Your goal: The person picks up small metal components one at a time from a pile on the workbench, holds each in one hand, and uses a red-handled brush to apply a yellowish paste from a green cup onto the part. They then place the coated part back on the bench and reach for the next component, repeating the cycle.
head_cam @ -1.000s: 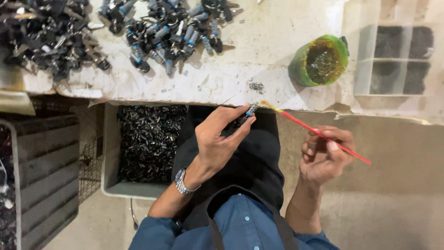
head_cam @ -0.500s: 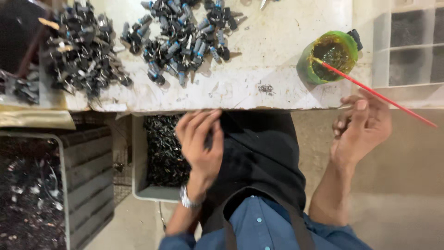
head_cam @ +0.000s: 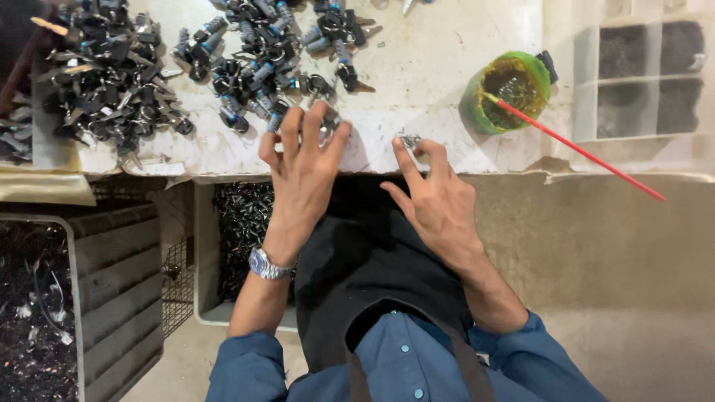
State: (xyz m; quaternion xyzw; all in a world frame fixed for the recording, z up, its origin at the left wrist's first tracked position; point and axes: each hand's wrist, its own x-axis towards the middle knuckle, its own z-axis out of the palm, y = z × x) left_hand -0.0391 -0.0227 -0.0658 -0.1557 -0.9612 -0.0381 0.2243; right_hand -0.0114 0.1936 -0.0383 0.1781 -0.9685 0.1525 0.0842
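Head view: the red brush (head_cam: 573,145), let go, now leans in the green cup (head_cam: 510,89) right of the right hand (head_cam: 439,205), whose fingertips pinch a small metal part (head_cam: 410,140); the left hand (head_cam: 302,167), fingers spread, reaches the lock-cylinder pile (head_cam: 261,59) on the tabletop (head_cam: 424,52).

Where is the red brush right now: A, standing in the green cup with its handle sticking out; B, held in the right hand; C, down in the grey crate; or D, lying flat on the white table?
A: the red brush has its tip inside the green cup, its handle slanting out to the right, and neither hand touches it.
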